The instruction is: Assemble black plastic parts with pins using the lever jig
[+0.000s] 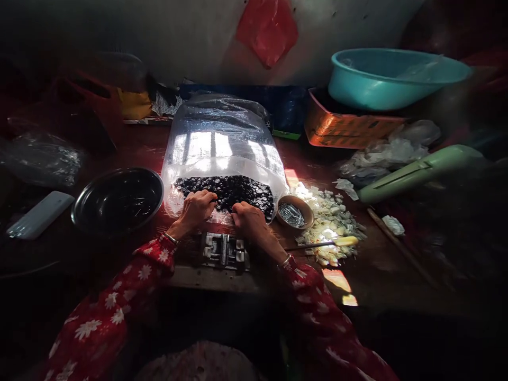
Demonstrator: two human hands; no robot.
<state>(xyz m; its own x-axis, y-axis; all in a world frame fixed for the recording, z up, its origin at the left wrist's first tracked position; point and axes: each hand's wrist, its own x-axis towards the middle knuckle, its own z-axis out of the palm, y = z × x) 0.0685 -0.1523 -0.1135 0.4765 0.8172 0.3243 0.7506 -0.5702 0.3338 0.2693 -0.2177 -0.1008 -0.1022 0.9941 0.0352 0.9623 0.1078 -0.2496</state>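
A white woven plastic sack (222, 143) lies on the table, its mouth facing me and full of small black round pieces (238, 190). At the left of the mouth, my left hand (198, 207) is closed, its fingertips curled over the black pieces. My right hand (251, 219) is closed at the sack's near lip, fingers bent inward. What either hand pinches is hidden. Just below them a metal jig (224, 251) is fixed near the table edge. Right of the sack sits a small brown bowl (307, 219) of metal pins (291, 214).
A dark metal basin (81, 211) stands at left. On the right lie a pile of pale small pieces (333, 217), a yellow-handled screwdriver (345, 241), a wooden stick (400, 248) and a green elongated object (420, 172). Behind, a turquoise basin (369, 87) rests on an orange basket (345, 127).
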